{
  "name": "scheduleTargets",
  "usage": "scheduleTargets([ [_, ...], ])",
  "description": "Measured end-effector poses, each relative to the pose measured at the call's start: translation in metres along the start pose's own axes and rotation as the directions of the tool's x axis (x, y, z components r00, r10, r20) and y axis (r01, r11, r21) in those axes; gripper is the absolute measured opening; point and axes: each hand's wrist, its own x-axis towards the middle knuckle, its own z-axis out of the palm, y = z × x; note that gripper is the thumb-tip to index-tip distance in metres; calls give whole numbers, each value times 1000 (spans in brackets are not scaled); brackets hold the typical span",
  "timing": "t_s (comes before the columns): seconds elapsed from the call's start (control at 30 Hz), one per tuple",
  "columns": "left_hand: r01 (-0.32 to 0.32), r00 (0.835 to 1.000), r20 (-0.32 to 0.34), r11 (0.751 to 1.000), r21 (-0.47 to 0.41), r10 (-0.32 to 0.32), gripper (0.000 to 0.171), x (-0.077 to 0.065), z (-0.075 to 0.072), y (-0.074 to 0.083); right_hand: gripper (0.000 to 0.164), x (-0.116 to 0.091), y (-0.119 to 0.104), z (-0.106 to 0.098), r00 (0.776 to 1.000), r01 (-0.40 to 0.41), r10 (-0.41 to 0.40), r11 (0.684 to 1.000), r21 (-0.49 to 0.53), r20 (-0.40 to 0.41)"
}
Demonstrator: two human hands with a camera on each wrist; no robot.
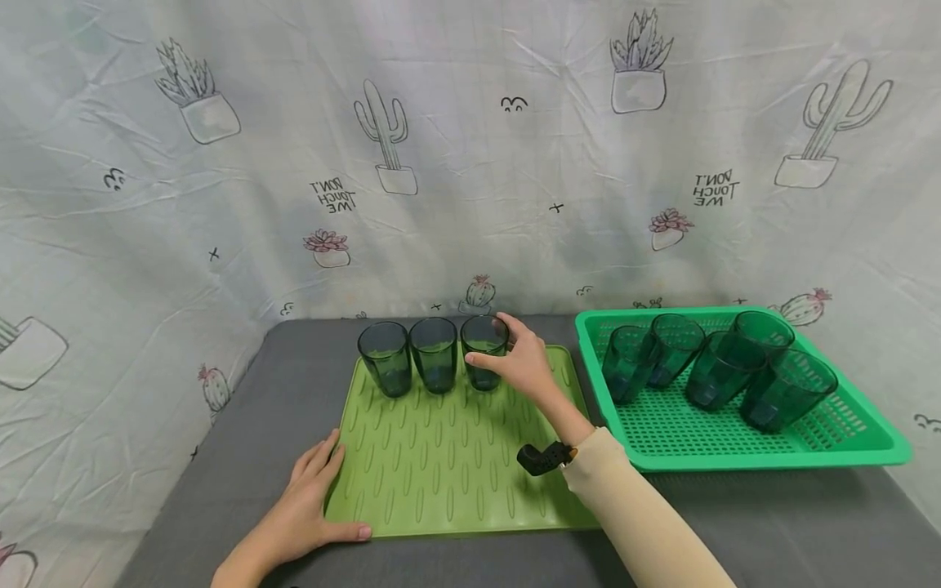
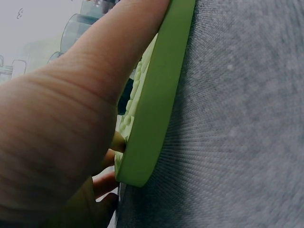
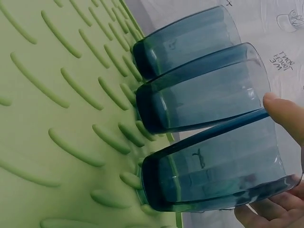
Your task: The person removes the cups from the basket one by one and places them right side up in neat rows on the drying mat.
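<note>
Three dark green glasses stand upright in a row along the back of a green ridged tray [image 1: 441, 457]: a left glass [image 1: 385, 359], a middle glass [image 1: 435, 356] and a right glass [image 1: 481, 371]. My right hand [image 1: 518, 359] grips the right glass near its rim, thumb in front and fingers behind; in the right wrist view this glass [image 3: 218, 166] has its base at the tray ridges. My left hand [image 1: 297, 502] rests at the tray's front left corner, thumb along the front edge and fingers spread by the left side.
A green plastic basket [image 1: 735, 465] at the right holds several more glasses, some leaning. Grey cloth [image 1: 243, 457] covers the table. A patterned curtain [image 1: 456, 163] hangs behind it. A black strap device [image 1: 544, 459] sits on my right wrist.
</note>
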Motion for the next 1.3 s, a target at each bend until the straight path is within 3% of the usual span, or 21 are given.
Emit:
scheduleTargets([
  [0.3, 23, 1000, 14, 1000, 0, -23, 121, 1, -2, 1, 102, -9, -8, -6, 1000, 13, -12, 999, 52, -27],
  [0.67, 23, 1000, 11, 1000, 2, -23, 121, 1, -2, 0, 90, -40, -31, -28, 995, 84, -83, 996, 12, -56],
  [0.87, 20, 1000, 17, 1000, -3, -20, 121, 1, -3, -1, 72, -59, -47, -45, 989, 131, -130, 991, 7, -67],
  [1.07, 27, 999, 27, 1000, 0, -27, 121, 2, -4, -1, 60, -87, -49, -74, 972, 204, -205, 979, -15, -116],
  [1.3, 29, 999, 31, 1000, -1, -29, 121, 2, -6, -1, 54, -127, -19, -125, 925, 262, -276, 961, -89, -260],
])
